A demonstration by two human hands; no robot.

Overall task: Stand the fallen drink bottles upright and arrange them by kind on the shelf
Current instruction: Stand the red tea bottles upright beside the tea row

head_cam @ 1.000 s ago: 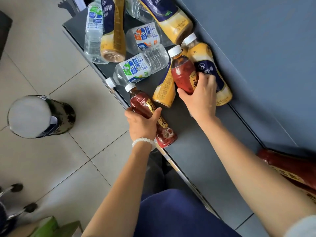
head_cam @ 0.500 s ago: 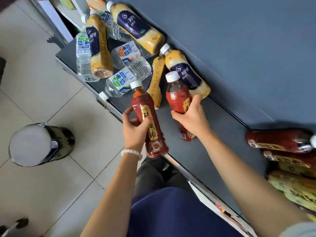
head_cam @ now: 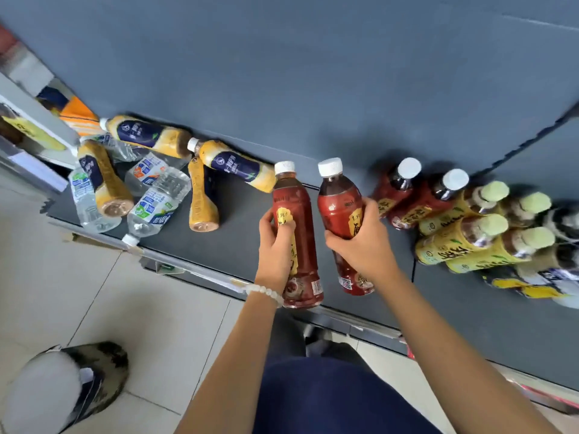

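Two red-labelled tea bottles are held upright over the middle of a dark grey shelf (head_cam: pixel 238 211), caps pointing toward the back panel. The left hand (head_cam: pixel 275 245) wraps around the left tea bottle (head_cam: pixel 296 220), and the right hand (head_cam: pixel 363 242) wraps around the right tea bottle (head_cam: pixel 340 202). Both bottles hold dark brown liquid, have white caps, and carry a yellow panel with Chinese writing too blurred to read. The left wrist wears a white bead bracelet (head_cam: pixel 264 292).

To the right, two more red tea bottles (head_cam: pixel 404 195) stand together. Just beside them is a cluster of yellow-labelled bottles with pale green caps (head_cam: pixel 470 239); their black lettering is unreadable.

To the left, fallen bottles lie in a heap. Four milk tea bottles (head_cam: pixel 232 164) with navy labels hold creamy yellow liquid. Among them lie clear water bottles (head_cam: pixel 153 211) with blue, green and white labels, one showing an orange patch. None of the print is legible.

Below the shelf is a pale tiled floor (head_cam: pixel 150 308), and a round stool (head_cam: pixel 62 386) with a white top stands at lower left.
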